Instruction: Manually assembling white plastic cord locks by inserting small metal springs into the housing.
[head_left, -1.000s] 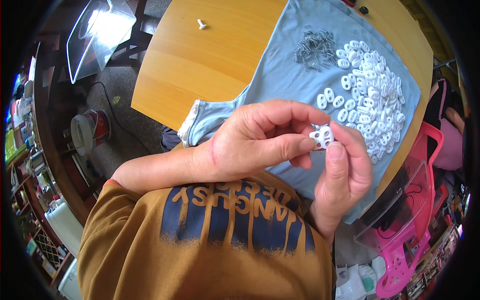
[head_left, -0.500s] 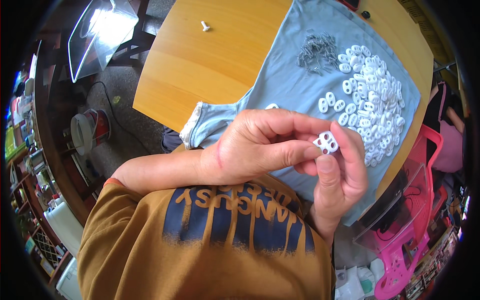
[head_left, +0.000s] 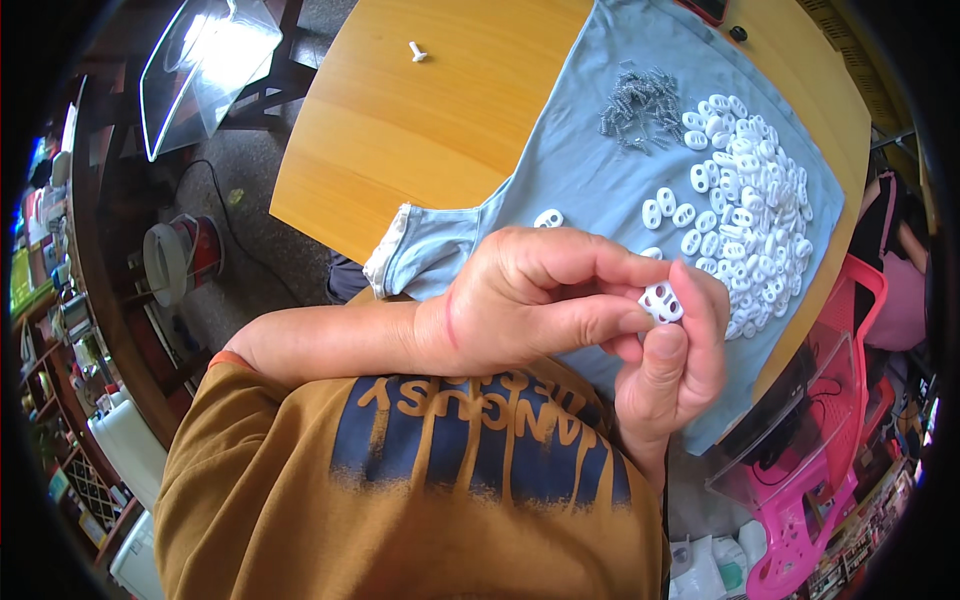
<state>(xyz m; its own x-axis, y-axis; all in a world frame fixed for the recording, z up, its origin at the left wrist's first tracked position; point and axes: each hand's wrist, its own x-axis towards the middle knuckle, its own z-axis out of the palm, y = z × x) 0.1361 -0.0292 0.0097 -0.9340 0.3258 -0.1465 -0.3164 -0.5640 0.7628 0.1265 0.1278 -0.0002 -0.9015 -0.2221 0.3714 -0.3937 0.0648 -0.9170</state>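
Between my fingertips is a small white plastic cord lock with several holes facing up. My left hand comes from the left and pinches its near side with thumb and forefinger. My right hand closes on it from the right, thumb below and fingers behind. Past my hands, a heap of white two-hole plastic pieces lies on a light blue cloth, several of them loose at its left edge. A tangle of small grey metal springs sits on the cloth beyond.
The cloth, a shirt by its sleeve, covers the right part of a yellow wooden table. A white plug-shaped piece lies on the bare wood. A pink plastic chair stands at the right, a bucket on the floor at the left.
Both hands sit slightly lower and the cord lock is turned a little between the fingers. The whole view has shifted slightly, so the white piece near my left knuckles shows more fully.
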